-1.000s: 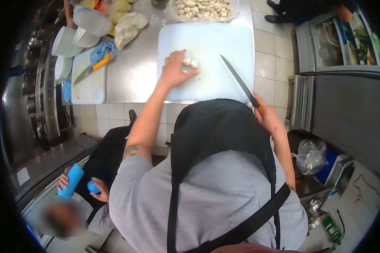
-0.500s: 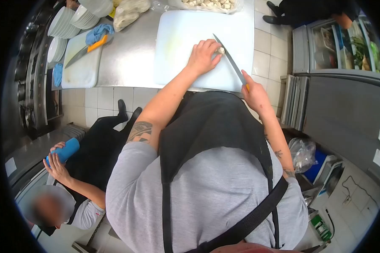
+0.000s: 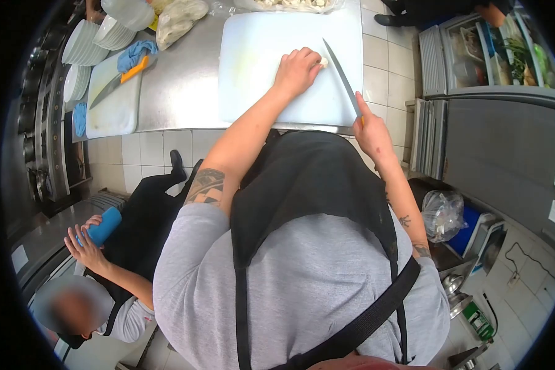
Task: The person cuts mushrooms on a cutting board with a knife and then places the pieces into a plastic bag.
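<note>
My left hand (image 3: pixel 298 71) rests on the white cutting board (image 3: pixel 246 80), its curled fingers pressed on a small pale mushroom (image 3: pixel 324 62) that shows only at the fingertips. In my right hand (image 3: pixel 372 132) is a chef's knife (image 3: pixel 341 73) with a yellow handle, mostly hidden by my fingers. My right index finger lies along the top of the blade. The blade points away from me over the board's right side, a small gap to the right of the mushroom. Behind the board stands a clear container (image 3: pixel 290 7) of pale cut pieces.
On the left, a second board (image 3: pixel 120 117) carries another yellow-handled knife (image 3: pixel 118 81) and a blue cloth (image 3: pixel 135 55). Stacked white bowls (image 3: pixel 83 44) and a plastic bag (image 3: pixel 180 21) are beyond. A co-worker (image 3: pixel 142 209) holds a blue bottle-like object (image 3: pixel 105 225) at lower left. Another person stands at upper right.
The knife has shifted right, away from the mushroom, leaving a gap. My left hand keeps its place on the mushroom. The whole view has shifted slightly.
</note>
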Demonstrator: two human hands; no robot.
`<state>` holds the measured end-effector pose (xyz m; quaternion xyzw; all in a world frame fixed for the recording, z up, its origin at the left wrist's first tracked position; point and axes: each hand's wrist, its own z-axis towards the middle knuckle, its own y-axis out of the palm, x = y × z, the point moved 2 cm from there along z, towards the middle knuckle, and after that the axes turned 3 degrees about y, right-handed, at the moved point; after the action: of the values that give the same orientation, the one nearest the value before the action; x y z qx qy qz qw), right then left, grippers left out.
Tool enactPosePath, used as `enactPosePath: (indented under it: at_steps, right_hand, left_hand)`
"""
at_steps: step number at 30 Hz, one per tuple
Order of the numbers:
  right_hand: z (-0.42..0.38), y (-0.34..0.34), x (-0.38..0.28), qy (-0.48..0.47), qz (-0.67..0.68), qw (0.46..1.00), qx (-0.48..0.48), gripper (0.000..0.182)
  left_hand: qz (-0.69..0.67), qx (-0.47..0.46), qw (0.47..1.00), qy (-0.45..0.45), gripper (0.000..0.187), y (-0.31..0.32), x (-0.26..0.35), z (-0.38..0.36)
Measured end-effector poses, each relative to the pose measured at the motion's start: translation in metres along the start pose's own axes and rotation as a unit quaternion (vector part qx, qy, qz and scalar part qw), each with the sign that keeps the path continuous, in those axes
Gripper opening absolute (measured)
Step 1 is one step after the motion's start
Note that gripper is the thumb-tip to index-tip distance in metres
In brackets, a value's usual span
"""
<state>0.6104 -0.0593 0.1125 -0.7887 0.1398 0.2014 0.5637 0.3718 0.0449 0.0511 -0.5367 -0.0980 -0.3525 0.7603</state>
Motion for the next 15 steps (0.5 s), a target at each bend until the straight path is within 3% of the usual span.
enactPosePath:
  at_steps: [8, 15]
  right_hand:
    - [-0.006, -0.009, -0.004, -0.018, -0.024, 0.999, 0.015, 0.071]
    - [-0.018, -0.027, -0.013, -0.023, -0.033, 0.999, -0.029, 0.071]
  left_hand:
    - [0.008, -0.011, 1.0, 0.017, 0.011, 0.009, -0.001, 0.006]
    - [0.04, -0.034, 0.999, 0.005, 0.015, 0.012, -0.002, 0.009]
